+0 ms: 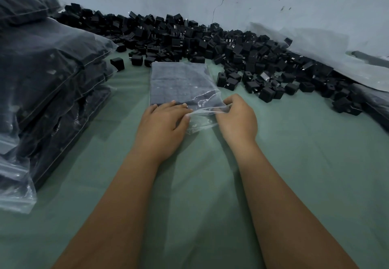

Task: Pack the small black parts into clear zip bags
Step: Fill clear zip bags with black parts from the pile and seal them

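Observation:
A clear zip bag [181, 81] lies flat on the green cloth in the middle, filled with neat rows of small black parts. My left hand [163, 124] rests on the bag's near end, fingers fairly straight and pressing down, thumb at the plastic lip. My right hand [237, 118] pinches the bag's open mouth at its near right corner, fingers curled on the plastic. A big heap of loose small black parts [210, 41] spreads along the wall behind the bag.
A tall stack of filled bags [52, 75] stands at the left. Flat clear plastic sheets or bags [336, 62] lie at the right against the pale wall. Green cloth [200, 184] covers the surface under my forearms.

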A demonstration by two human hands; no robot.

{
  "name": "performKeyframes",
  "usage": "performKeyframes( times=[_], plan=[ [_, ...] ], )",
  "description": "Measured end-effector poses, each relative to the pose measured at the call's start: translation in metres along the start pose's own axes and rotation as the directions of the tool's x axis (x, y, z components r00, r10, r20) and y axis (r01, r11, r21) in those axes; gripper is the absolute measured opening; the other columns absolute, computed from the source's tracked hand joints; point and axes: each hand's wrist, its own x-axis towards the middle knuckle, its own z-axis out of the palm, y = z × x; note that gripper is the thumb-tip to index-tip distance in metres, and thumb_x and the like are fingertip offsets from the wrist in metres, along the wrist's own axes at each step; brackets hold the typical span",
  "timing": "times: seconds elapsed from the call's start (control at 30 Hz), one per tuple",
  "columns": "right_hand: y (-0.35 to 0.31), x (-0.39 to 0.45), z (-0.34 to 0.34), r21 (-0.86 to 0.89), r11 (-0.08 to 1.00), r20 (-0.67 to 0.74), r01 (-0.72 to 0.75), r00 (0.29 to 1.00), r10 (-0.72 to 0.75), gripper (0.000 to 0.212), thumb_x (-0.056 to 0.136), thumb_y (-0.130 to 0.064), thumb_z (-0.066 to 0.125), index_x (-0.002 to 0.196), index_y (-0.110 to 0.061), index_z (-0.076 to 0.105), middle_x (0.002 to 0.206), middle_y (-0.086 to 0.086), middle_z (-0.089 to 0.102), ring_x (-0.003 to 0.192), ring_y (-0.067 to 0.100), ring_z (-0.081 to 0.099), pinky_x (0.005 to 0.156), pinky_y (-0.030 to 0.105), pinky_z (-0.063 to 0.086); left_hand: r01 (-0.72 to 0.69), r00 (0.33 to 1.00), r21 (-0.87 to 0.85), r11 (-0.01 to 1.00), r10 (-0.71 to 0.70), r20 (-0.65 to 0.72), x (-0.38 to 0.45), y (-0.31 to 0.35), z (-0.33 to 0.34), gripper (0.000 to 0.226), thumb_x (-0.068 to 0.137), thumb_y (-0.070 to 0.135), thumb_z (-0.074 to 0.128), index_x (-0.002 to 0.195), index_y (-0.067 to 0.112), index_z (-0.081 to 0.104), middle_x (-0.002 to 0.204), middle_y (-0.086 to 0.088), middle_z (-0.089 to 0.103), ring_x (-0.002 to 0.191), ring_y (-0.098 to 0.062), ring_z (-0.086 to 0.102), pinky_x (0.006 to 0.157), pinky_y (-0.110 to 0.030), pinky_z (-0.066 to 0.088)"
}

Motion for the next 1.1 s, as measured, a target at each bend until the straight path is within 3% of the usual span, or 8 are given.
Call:
performKeyframes(
  times=[0.3, 0.4, 0.5, 0.63, 0.73, 0.87, 0.97, 1.1],
  plan=[
    [-0.003, 0.015, 0.007, -0.172, 0.982, 0.004, -0.083, 0.996, 0.085, 0.017, 0.086, -0.025, 0.055, 0.072, -0.016, 0.051, 0.067, -0.001, 0.055, 0.069, 0.028, 0.054, 0.059, 0.031, 0.033, -0.018, 1.0, 0.009, 1.0, 0.018, -0.006, 0.001, -0.001, 0.001, 0.031, 0.102, 0.031, 0.045, 0.125, 0.034, 0.064, 0.139, 0.011, 0.057, 0.138, -0.01, 0.039, 0.114, -0.04, 0.023],
    [-0.004, 0.013, 0.006, -0.141, 0.988, 0.024, -0.064, 0.997, 0.068, 0.003, 0.084, -0.02, 0.054, 0.084, -0.02, 0.051, 0.078, -0.003, 0.056, 0.078, 0.025, 0.054, 0.067, 0.034, 0.041, -0.012, 1.0, 0.007, 1.0, 0.012, -0.008, 0.0, 0.0, 0.001, 0.031, 0.101, 0.031, 0.045, 0.126, 0.034, 0.063, 0.139, 0.011, 0.056, 0.138, -0.01, 0.039, 0.115, -0.039, 0.022],
    [-0.003, 0.007, 0.002, -0.046, 0.996, -0.043, 0.072, 0.996, -0.074, 0.039, 0.082, -0.006, 0.059, 0.117, -0.021, 0.053, 0.108, -0.001, 0.049, 0.1, 0.02, 0.049, 0.08, 0.035, 0.047, -0.013, 1.0, 0.005, 1.0, 0.013, -0.011, 0.0, 0.001, 0.0, 0.031, 0.102, 0.031, 0.044, 0.126, 0.033, 0.064, 0.138, 0.01, 0.057, 0.137, -0.011, 0.041, 0.114, -0.04, 0.024],
    [-0.008, -0.003, 0.0, -0.039, 0.929, -0.06, 0.368, 0.927, -0.37, 0.041, 0.078, 0.01, 0.054, 0.107, -0.016, 0.064, 0.108, -0.001, 0.053, 0.103, 0.018, 0.047, 0.08, 0.035, 0.048, 0.004, 0.997, 0.041, 0.999, -0.001, -0.077, -0.002, 0.005, -0.006, 0.04, 0.092, 0.042, 0.043, 0.117, 0.028, 0.071, 0.128, 0.001, 0.061, 0.122, -0.023, 0.05, 0.105, -0.044, 0.035],
    [-0.007, -0.005, 0.003, -0.136, 0.877, 0.054, 0.461, 0.887, -0.458, 0.029, 0.078, 0.006, 0.054, 0.093, -0.014, 0.067, 0.097, -0.002, 0.059, 0.092, 0.018, 0.044, 0.073, 0.032, 0.042, 0.107, 0.986, 0.055, 0.993, -0.098, -0.136, -0.005, 0.007, -0.01, 0.047, 0.084, 0.052, 0.043, 0.114, 0.029, 0.07, 0.112, 0.001, 0.054, 0.111, -0.022, 0.044, 0.1, -0.04, 0.034],
    [0.0, -0.001, 0.008, -0.052, 0.937, 0.108, 0.345, 0.935, -0.338, 0.03, 0.075, 0.003, 0.052, 0.089, -0.019, 0.067, 0.081, -0.015, 0.05, 0.087, 0.01, 0.038, 0.068, 0.023, 0.031, 0.196, 0.975, 0.04, 0.98, -0.19, -0.116, -0.005, 0.007, -0.009, 0.049, 0.088, 0.054, 0.034, 0.114, 0.029, 0.069, 0.116, 0.003, 0.054, 0.115, -0.019, 0.042, 0.1, -0.037, 0.029],
    [0.001, -0.001, 0.009, 0.083, 0.966, 0.152, 0.247, 0.954, -0.257, 0.03, 0.073, -0.009, 0.051, 0.093, -0.023, 0.069, 0.08, -0.019, 0.047, 0.089, 0.006, 0.037, 0.074, 0.021, 0.032, 0.209, 0.97, 0.073, 0.975, -0.198, -0.14, -0.003, 0.005, -0.006, 0.035, 0.098, 0.04, 0.042, 0.116, 0.026, 0.069, 0.124, 0.001, 0.056, 0.118, -0.021, 0.044, 0.101, -0.037, 0.031],
    [0.0, -0.001, 0.005, 0.085, 0.97, 0.262, 0.23, 0.933, -0.244, 0.041, 0.071, -0.032, 0.045, 0.104, -0.028, 0.07, 0.097, -0.021, 0.054, 0.099, 0.006, 0.041, 0.09, 0.026, 0.033, 0.212, 0.975, 0.156, 0.965, -0.199, -0.096, -0.002, 0.004, -0.005, 0.038, 0.096, 0.035, 0.046, 0.129, 0.027, 0.062, 0.136, 0.001, 0.052, 0.127, -0.022, 0.041, 0.106, -0.037, 0.029]
  ],
)
